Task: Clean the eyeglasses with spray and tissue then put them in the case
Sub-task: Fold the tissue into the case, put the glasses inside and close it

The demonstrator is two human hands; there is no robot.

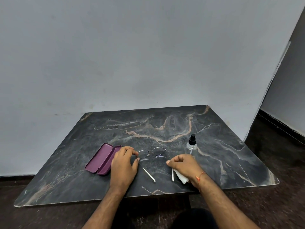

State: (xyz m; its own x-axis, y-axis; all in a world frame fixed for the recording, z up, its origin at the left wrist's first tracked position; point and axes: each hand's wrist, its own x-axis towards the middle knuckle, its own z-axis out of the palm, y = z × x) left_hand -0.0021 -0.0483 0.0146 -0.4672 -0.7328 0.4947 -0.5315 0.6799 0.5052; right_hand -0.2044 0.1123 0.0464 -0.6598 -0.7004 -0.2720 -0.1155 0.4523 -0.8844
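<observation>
Thin-framed eyeglasses (152,152) lie on the dark marble table (165,129) with both arms unfolded toward me, their tips white. My left hand (123,164) pinches the left arm near its hinge. My right hand (183,164) pinches the right arm, and a white tissue (182,177) sticks out from under its palm. A purple glasses case (103,158) lies open just left of my left hand. A clear spray bottle (191,146) with a black nozzle stands upright behind my right hand.
The table stands against a pale wall (148,55). Its front edge runs close to my forearms, with dark floor (272,204) below and to the right. A wall corner rises at the right.
</observation>
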